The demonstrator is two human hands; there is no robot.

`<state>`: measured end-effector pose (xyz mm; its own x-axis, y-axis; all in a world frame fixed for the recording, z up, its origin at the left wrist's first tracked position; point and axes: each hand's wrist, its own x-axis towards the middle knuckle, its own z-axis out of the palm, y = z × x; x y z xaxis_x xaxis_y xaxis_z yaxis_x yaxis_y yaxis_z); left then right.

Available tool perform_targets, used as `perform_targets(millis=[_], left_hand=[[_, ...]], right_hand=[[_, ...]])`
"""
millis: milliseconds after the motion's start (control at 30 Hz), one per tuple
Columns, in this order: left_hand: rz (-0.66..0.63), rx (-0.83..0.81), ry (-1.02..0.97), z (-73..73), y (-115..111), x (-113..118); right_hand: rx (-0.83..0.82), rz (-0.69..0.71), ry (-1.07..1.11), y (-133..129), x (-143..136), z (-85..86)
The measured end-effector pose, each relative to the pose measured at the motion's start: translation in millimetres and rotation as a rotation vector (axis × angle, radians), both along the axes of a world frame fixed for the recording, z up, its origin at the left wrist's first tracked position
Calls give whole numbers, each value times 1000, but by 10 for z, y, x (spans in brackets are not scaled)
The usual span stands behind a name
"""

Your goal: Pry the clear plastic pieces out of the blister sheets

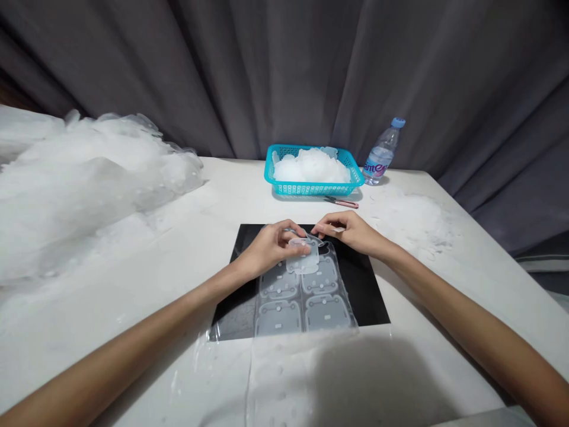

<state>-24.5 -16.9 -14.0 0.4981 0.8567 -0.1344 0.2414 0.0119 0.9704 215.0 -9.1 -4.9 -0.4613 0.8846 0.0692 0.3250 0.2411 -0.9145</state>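
Note:
A translucent, rubbery-looking sheet (284,323) with rows of rounded rectangular moulded pieces lies on a black mat (371,290) and runs past its near edge. My left hand (278,244) is closed on a loose translucent moulded piece (303,264), thumb on top, above the sheet's far end. Just to its right, my right hand (345,230) pinches at a thin curled translucent strip (316,239) by the sheet's far edge. A small whitish bit also shows at the right fingers. The exact grip of the right fingertips is partly hidden.
A turquoise basket (293,189) heaped with translucent pieces stands at the back. Small pink-handled snips (345,203) lie before it, and a water bottle (380,157) stands beside it. A large translucent heap (89,184) covers the left; scraps (413,219) lie right.

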Motion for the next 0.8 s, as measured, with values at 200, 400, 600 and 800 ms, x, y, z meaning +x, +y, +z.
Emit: perform_targets(millis=[200,400,600,800], left_hand=[[-37,75,10,5,-24,16],[-21,165,27,3,-61,39],[-4,252,55,9,-95,38],[8,384,139,58,-117,57]], right_hand=[[61,47,-20,21,-78,-27],[-76,71,35,54,-94,-38],[-182,97,119,65,-40,-1],[69,82,-43,36,-23,-21]])
